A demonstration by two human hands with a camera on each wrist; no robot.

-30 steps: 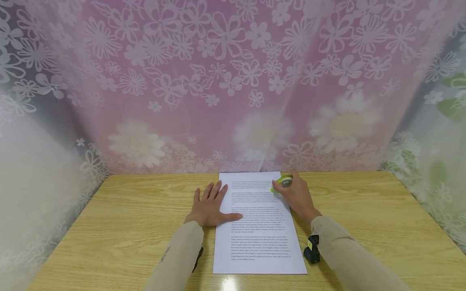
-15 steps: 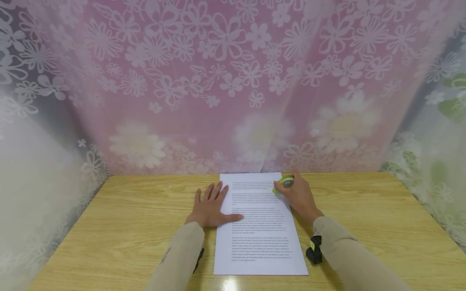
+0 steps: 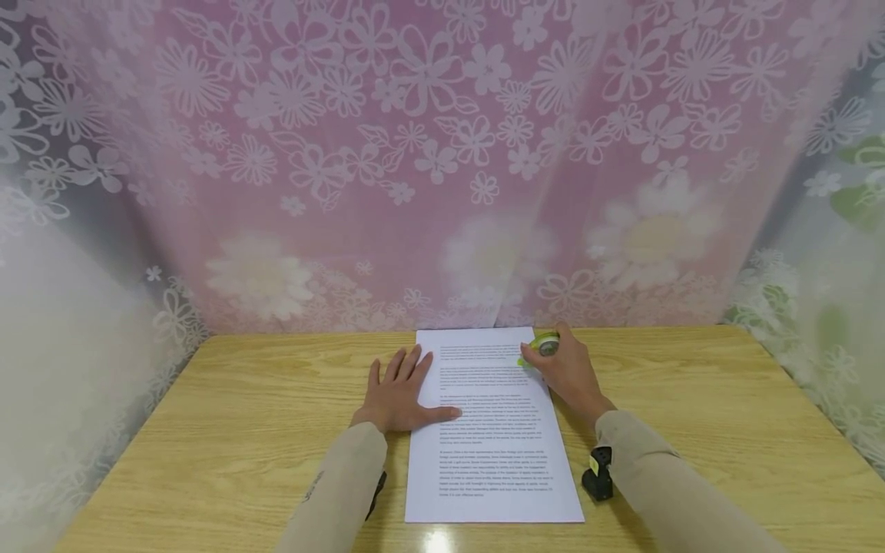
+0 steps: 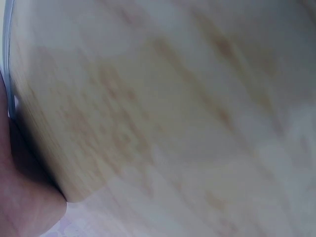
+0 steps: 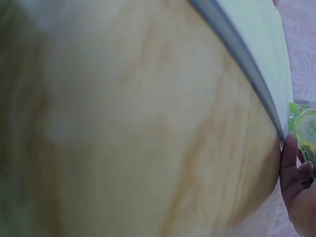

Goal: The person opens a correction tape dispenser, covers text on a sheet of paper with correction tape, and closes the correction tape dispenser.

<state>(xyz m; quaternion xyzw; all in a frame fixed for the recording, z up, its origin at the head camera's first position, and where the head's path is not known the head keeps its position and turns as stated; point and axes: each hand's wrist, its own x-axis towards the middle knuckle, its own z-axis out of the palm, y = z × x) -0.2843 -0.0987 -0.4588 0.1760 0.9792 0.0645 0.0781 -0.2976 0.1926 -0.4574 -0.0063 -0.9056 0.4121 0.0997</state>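
Note:
A stack of printed paper (image 3: pixel 491 484) lies upright to the person on the wooden table, its lines of text facing up. My left hand (image 3: pixel 397 399) rests flat on the sheet's left edge, fingers spread and thumb reaching over the text. Near the top right of the page, my right hand (image 3: pixel 567 372) holds a green correction tape dispenser (image 3: pixel 546 346) between thumb and fingers, its tip at the end of a text line. In the right wrist view the clear-and-green dispenser (image 5: pixel 305 126) shows beside the fingers. Whether the tip touches the paper I cannot tell.
The wooden table (image 3: pixel 263 430) stretches to both sides of the paper. A pink floral curtain (image 3: pixel 387 230) hangs right behind the table's back edge, with pale floral sheets at both sides. A black wrist camera (image 3: pixel 598 472) sits by the right sleeve.
My right hand and the correction tape dispenser have shifted very slightly to the right along the line end. The left hand stays in place on the paper.

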